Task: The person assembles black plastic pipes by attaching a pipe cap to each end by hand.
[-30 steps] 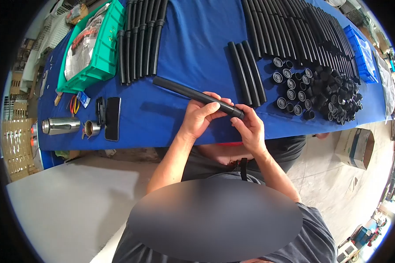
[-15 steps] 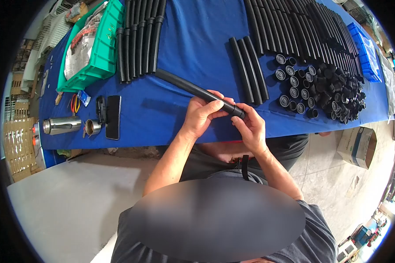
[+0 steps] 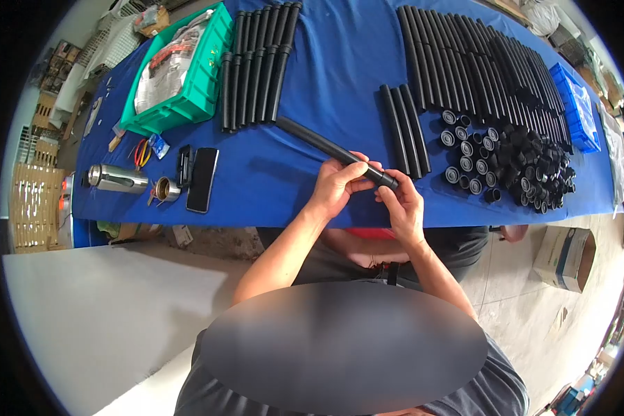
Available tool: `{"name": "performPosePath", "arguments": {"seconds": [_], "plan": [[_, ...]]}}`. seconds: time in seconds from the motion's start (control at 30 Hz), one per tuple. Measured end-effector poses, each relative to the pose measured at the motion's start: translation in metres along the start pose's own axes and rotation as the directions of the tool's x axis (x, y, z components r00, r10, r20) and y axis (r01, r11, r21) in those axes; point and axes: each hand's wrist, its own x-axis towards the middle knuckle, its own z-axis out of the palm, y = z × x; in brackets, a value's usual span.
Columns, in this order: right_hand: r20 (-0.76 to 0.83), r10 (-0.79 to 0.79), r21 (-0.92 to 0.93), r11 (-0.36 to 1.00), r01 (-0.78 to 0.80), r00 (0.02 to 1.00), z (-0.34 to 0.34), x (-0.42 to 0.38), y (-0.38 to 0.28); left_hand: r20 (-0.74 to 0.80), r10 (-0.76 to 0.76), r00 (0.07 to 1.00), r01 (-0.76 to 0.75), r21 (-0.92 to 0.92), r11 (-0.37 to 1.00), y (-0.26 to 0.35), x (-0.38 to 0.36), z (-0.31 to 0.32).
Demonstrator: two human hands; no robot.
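Observation:
A black plastic tube (image 3: 312, 139) slants across the front of the blue-covered table, its far end close to the left-hand tube stack. My left hand (image 3: 335, 186) wraps around it near its lower end, thumb on top. My right hand (image 3: 403, 206) pinches the near end, where a black cap or collar (image 3: 386, 179) is fitted; the fingers partly hide it. Right of my hands lie three loose black tubes (image 3: 403, 132) side by side. Beyond them is a pile of black round caps (image 3: 527, 163), several showing their ringed faces.
Capped tubes (image 3: 256, 66) lie at the left beside a green crate (image 3: 180, 104). A phone (image 3: 202, 180), a steel thermos (image 3: 118, 179) and its cup (image 3: 166, 188) are near the front left. Many tubes (image 3: 457, 62) and a blue bin (image 3: 577, 111) sit back right; a carton (image 3: 567, 258) stands on the floor.
The whole view has shifted, so table items at left appear further right. Both hands keep the same grip on the tube and its end, with little visible change in pose.

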Motion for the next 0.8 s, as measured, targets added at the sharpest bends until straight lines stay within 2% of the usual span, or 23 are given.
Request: {"name": "performPosePath", "arguments": {"seconds": [0.33,0.43,0.53,0.6,0.67,0.7,0.8], "plan": [[0.027,-0.02,0.045,0.999,0.018,0.999,0.006,0.004,-0.005,0.009,0.002,1.0,-0.001,-0.038,0.999,0.003,0.002,-0.006],[0.064,0.026,0.007,1.0,-0.026,0.998,0.002,0.004,-0.002,0.031,-0.033,0.999,0.032,0.038,0.999,0.013,-0.006,-0.009],[0.104,-0.059,-0.25,0.965,0.083,0.993,-0.005,0.002,-0.004,0.098,0.015,0.995,-0.01,-0.052,0.999,0.038,-0.022,-0.016],[0.144,-0.086,-0.272,0.954,0.123,0.986,-0.005,0.003,-0.008,0.016,0.069,0.997,-0.066,-0.141,0.988,0.046,-0.024,-0.038],[0.214,-0.067,-0.33,0.934,0.136,0.975,-0.004,0.007,-0.016,0.037,0.094,0.995,-0.087,-0.155,0.984,0.039,-0.026,-0.047],[0.245,-0.159,-0.378,0.893,0.245,0.956,0.0,0.011,-0.016,0.041,0.088,0.995,-0.082,-0.138,0.987,0.039,-0.027,-0.046],[0.265,0.223,-0.332,0.934,-0.128,0.938,0.006,0.014,-0.031,0.034,0.074,0.997,-0.069,-0.122,0.99,0.038,-0.03,-0.041]]}}
